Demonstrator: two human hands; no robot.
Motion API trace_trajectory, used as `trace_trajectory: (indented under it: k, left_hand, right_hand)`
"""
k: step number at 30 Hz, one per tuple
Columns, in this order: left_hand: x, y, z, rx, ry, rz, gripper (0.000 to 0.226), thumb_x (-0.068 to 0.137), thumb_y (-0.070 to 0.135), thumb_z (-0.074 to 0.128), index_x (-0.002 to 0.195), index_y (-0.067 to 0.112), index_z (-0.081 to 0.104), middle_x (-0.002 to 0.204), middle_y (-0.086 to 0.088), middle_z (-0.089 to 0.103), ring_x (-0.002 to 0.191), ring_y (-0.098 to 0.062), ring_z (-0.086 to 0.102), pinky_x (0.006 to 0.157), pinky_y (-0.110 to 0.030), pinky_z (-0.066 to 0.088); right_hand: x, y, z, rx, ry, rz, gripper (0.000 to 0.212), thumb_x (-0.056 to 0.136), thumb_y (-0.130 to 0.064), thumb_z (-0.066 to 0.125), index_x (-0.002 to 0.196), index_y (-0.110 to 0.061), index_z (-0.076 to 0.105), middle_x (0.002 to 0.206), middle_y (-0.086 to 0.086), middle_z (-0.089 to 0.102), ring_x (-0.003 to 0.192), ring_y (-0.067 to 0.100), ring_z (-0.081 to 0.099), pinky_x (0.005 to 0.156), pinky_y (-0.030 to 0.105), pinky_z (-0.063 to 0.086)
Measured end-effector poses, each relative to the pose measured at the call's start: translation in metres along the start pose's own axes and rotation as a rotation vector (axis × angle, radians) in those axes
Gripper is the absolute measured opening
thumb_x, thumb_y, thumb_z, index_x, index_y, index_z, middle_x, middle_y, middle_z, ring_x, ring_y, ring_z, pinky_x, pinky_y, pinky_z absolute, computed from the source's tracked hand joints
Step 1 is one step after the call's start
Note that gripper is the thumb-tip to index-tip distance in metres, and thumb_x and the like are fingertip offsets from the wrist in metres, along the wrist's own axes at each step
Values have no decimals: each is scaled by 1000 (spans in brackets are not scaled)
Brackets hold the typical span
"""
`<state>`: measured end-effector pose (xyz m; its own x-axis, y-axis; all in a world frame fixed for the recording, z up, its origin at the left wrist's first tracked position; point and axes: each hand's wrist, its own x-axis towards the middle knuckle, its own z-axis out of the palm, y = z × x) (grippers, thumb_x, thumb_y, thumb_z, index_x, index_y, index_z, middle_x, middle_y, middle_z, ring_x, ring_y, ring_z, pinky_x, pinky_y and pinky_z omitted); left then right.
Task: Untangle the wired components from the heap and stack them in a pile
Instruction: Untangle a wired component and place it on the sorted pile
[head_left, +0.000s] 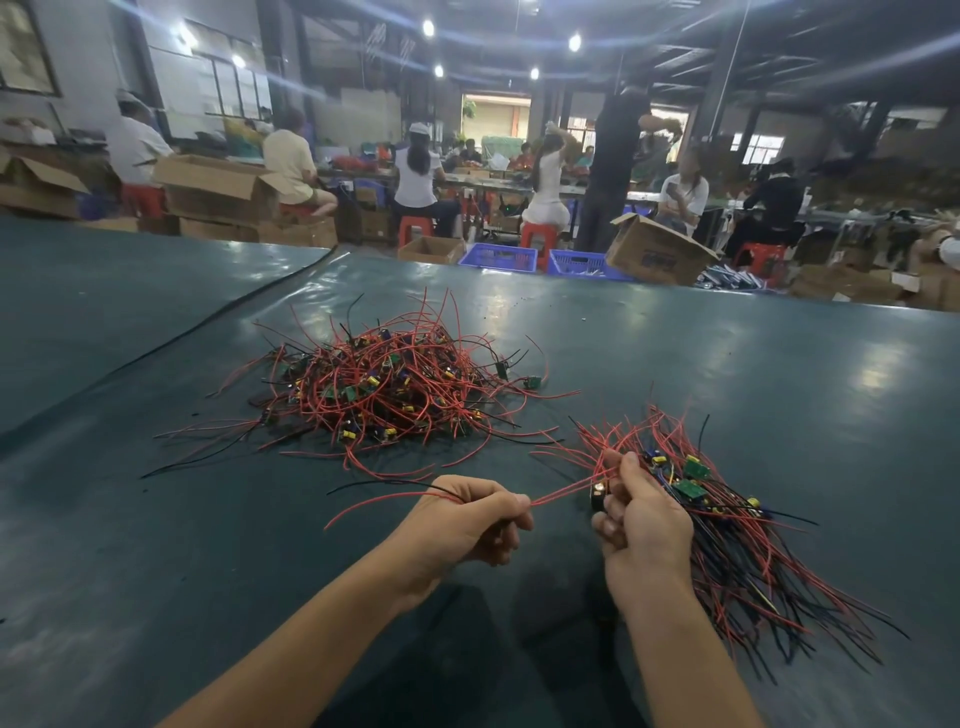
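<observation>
**Head view: both hands on one wired component, heap ahead, pile at right**

We log the left hand (467, 525) with its fingers curled round thin red leads (563, 490) and a thin black lead (374, 483). The loose ends trail out to the left, over the dark green sheet-covered table (156, 545).

The right hand (644, 525) pinches the same red leads between thumb and forefinger. Its lower fingers curl against one small dark wired component (600, 496). The red leads run in a nearly straight line between the two hands, just above the table.

The tangled heap (395, 384) of red and black wires, small green circuit boards and yellow parts lies at mid-table, beyond the left hand and apart from it.

The pile (737, 545) of sorted units lies to the right. Its green boards are gathered just beyond the right hand, and its red and black wires fan toward the near right edge. The right hand sits at the pile's left edge; we cannot tell whether they touch.

Beyond the table we see open brown cardboard boxes (218, 189), blue plastic crates (501, 257) and red plastic stools (415, 228). Several people sit at long benches.
</observation>
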<state>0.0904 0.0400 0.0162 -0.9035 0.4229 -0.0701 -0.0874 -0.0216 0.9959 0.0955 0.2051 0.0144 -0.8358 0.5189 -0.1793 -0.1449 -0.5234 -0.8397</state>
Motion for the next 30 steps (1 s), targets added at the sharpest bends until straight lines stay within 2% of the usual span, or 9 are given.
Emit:
trace_trajectory:
  k: [4,6,10,15,18,22,26,28,30]
  left_hand:
    - [2,-1,-2,-155,74,-37,16,77,26,76,67,14,76,64,-3,65,51,-9,57,52,-18,48]
    - [4,-4,-4,-247,107,-21,21,63,31,81,70,12,77,72,-7,69,56,-11,62,54,-17,50]
    - [8,-7,-3,-241,167,77,34,57,43,80,71,12,77,76,-10,72,63,-13,66,58,-19,53]
    - [11,12,-2,-143,213,213,41,71,51,63,81,11,65,70,-8,70,58,-16,65,56,-24,53]
    - [12,36,12,-50,127,269,40,78,52,56,75,12,61,68,-8,68,56,-17,61,54,-22,50]
    - [17,69,43,-72,-37,315,38,88,45,53,63,18,63,66,-8,64,55,-19,58,55,-25,49]
    - [35,91,75,-95,-142,207,51,97,39,49,52,21,64,64,-3,64,54,-17,58,60,-26,48]
    - [47,92,88,50,-175,152,51,95,41,52,51,18,63,59,-3,64,50,-15,59,54,-23,49]
    - [59,84,93,434,-102,196,53,92,51,56,58,12,66,59,-6,67,51,-16,61,53,-27,53]
  right_hand:
    - [-3,3,1,11,38,-69,26,99,-20,55,79,-12,70,48,-10,41,36,1,29,33,15,25]
    - [-4,2,1,1,63,-95,26,99,-23,56,77,-15,70,47,-11,41,37,1,30,34,16,27]
    - [-7,2,4,48,72,-128,32,100,-30,52,78,-15,71,54,-6,45,37,3,34,34,18,28]
    - [-17,18,12,65,-28,-37,60,102,-55,24,95,-17,69,57,-5,59,39,7,38,38,17,30]
    - [-21,29,18,-60,-71,11,55,104,-49,23,104,-13,66,54,-6,60,38,5,39,38,19,30]
    - [-24,35,19,59,-82,61,61,103,-54,21,101,-11,64,52,-4,58,37,7,40,34,20,29]
    - [-25,34,20,-50,-57,82,44,105,-43,34,92,-12,63,49,-8,52,37,6,35,36,21,26]
    - [-28,34,21,-88,-72,56,36,105,-34,39,78,-14,53,51,-7,48,39,7,33,38,22,24]
    - [-30,34,22,-112,-96,17,34,103,-23,40,71,-14,44,49,-7,41,40,8,28,39,23,22]
